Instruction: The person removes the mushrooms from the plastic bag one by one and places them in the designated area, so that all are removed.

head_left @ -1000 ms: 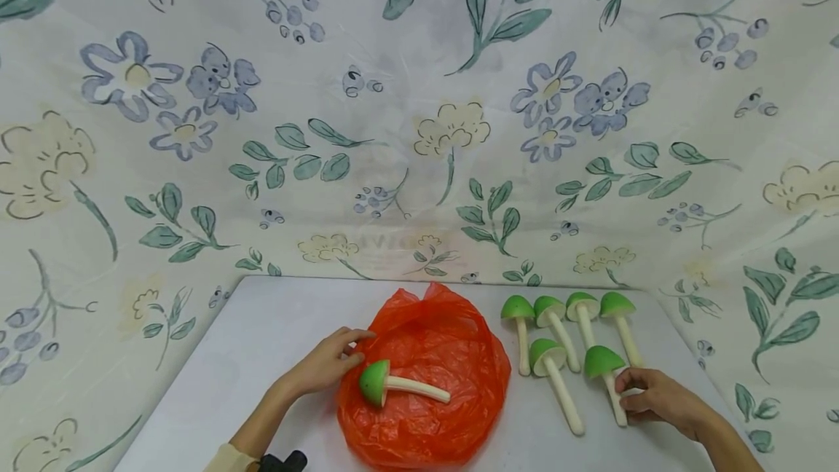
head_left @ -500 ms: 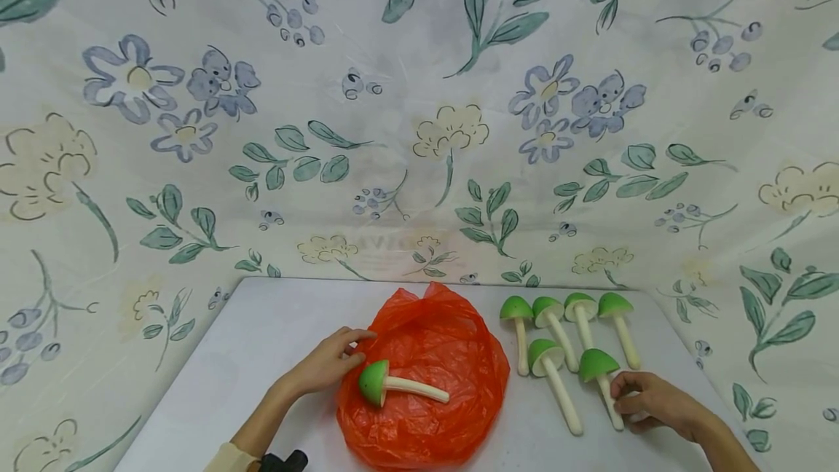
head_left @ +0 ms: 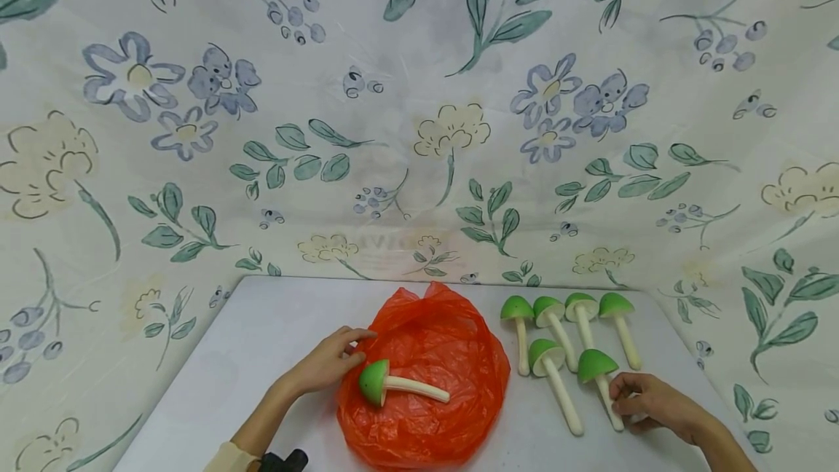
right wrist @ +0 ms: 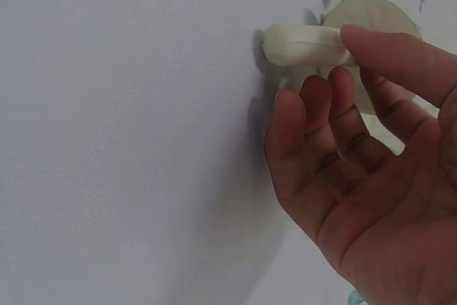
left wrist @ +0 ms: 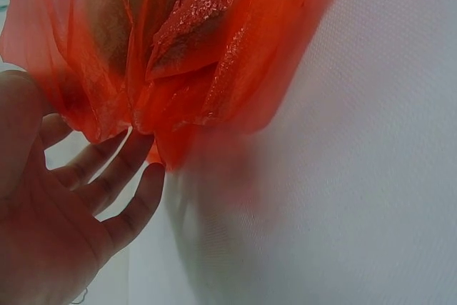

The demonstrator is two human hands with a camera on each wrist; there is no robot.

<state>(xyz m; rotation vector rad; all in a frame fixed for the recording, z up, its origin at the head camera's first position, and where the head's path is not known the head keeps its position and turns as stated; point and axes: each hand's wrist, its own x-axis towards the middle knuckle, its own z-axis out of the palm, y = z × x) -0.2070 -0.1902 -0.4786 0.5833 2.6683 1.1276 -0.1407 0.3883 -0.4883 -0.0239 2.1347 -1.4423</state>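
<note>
My right hand [head_left: 658, 405] pinches the stem of a green-capped model mushroom [head_left: 596, 366] near its lower end. In the right wrist view, the thumb and forefinger meet at the pale stem [right wrist: 303, 46], and the other fingers are loosely bent. My left hand [head_left: 331, 361] reaches to the left edge of a crumpled red plastic bag [head_left: 452, 363]. Its fingers [left wrist: 139, 205] look relaxed and touch the thin film in the left wrist view. Another green-capped mushroom [head_left: 419, 387] lies sideways over the bag, cap to the left.
Several more model mushrooms lie to the right of the bag, one of them a longer-stemmed mushroom [head_left: 560, 392] beside the gripped one. The white table [head_left: 255, 326] ends at a flower-patterned cloth [head_left: 393, 188] behind. A black object [head_left: 285, 461] shows near the left sleeve.
My right hand has drawn the pinched mushroom slightly left and toward me. The left hand, the bag and the mushroom on it look unmoved.
</note>
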